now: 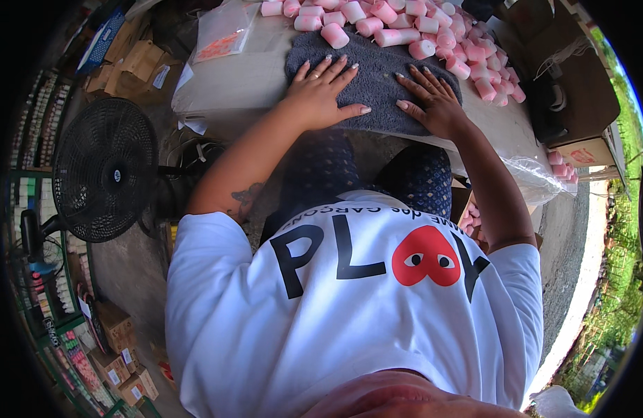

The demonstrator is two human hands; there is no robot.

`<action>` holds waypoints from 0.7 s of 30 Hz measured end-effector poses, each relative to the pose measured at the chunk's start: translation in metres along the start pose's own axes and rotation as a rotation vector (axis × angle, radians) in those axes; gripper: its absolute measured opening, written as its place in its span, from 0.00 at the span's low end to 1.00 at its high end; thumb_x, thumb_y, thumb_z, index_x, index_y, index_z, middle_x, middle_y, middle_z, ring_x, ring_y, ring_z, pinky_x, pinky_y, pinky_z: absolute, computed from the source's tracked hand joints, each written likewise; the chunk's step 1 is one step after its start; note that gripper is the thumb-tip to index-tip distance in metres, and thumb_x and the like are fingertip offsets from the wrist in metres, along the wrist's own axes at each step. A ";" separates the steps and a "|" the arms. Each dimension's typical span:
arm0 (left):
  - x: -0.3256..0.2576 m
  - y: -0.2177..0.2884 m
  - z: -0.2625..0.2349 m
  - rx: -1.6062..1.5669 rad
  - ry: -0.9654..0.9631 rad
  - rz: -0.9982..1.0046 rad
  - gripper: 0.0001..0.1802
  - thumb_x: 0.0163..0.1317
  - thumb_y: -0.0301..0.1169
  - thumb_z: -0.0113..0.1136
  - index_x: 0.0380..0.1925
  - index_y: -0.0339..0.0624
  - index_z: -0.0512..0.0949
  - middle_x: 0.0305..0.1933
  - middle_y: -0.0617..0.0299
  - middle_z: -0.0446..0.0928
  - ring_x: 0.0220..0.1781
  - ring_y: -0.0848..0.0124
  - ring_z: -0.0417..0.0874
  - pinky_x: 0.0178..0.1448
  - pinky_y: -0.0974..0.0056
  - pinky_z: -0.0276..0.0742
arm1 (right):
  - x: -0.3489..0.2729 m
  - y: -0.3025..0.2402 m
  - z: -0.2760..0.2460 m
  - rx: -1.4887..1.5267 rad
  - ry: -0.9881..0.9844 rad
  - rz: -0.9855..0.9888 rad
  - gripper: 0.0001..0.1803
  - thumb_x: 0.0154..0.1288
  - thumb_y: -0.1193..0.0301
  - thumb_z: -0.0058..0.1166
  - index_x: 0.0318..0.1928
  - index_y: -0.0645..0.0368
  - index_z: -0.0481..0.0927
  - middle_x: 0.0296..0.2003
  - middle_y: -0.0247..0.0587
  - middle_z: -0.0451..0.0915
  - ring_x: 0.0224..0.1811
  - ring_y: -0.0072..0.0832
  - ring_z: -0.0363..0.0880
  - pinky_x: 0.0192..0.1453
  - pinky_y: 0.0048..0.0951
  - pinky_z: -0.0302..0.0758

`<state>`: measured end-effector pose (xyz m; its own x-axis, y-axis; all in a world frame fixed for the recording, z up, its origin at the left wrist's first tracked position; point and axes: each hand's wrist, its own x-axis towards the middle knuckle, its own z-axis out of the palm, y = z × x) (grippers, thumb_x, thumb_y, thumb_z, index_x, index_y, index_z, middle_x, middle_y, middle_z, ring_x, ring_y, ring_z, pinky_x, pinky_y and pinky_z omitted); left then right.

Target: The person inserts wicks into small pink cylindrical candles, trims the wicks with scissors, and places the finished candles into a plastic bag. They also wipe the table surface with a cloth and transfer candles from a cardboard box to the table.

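A dark grey towel (pixel 377 83) lies spread along the near edge of the table. My left hand (pixel 320 92) rests flat on its left part, fingers apart, a ring on one finger. On the towel's right part my right hand (pixel 433 103) lies flat too, its fingers spread. Neither hand holds anything. Just beyond the towel is a heap of pink-and-white cylinders (pixel 398 36), which look like thread spools. Some of them touch the towel's far edge, close to my fingertips.
A clear plastic bag with orange bits (pixel 224 31) lies at the table's (pixel 255 76) far left. A black fan (pixel 107 169) stands left, near cardboard boxes (pixel 137 66) and shelves of spools (pixel 39 122). More pink spools (pixel 562 166) sit in clear plastic at the right.
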<state>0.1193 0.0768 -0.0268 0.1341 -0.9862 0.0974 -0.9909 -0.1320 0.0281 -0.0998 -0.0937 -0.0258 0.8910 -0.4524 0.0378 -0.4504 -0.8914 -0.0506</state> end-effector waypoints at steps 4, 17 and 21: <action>-0.020 -0.020 0.002 -0.035 0.023 -0.048 0.52 0.54 0.73 0.44 0.72 0.56 0.51 0.77 0.58 0.45 0.78 0.60 0.46 0.76 0.44 0.35 | -0.011 0.017 0.001 -0.009 0.005 0.031 0.39 0.63 0.33 0.36 0.71 0.31 0.56 0.74 0.34 0.48 0.77 0.37 0.40 0.77 0.47 0.36; -0.051 -0.026 -0.046 -0.211 0.057 -0.049 0.40 0.56 0.50 0.63 0.66 0.46 0.64 0.72 0.49 0.58 0.75 0.49 0.53 0.76 0.46 0.41 | 0.017 -0.030 -0.043 0.277 0.859 -0.082 0.38 0.58 0.66 0.62 0.67 0.54 0.60 0.52 0.50 0.73 0.52 0.43 0.74 0.55 0.38 0.71; -0.052 -0.019 -0.044 -0.287 0.124 -0.002 0.38 0.56 0.47 0.65 0.65 0.46 0.66 0.70 0.49 0.60 0.74 0.49 0.54 0.75 0.47 0.47 | 0.040 -0.035 -0.048 0.983 0.525 0.297 0.40 0.58 0.66 0.62 0.68 0.58 0.59 0.31 0.44 0.78 0.32 0.36 0.78 0.40 0.32 0.75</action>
<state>0.1318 0.1355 0.0110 0.1544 -0.9639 0.2171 -0.9482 -0.0828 0.3067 -0.0513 -0.0818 0.0251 0.5198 -0.8026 0.2927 -0.1944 -0.4448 -0.8743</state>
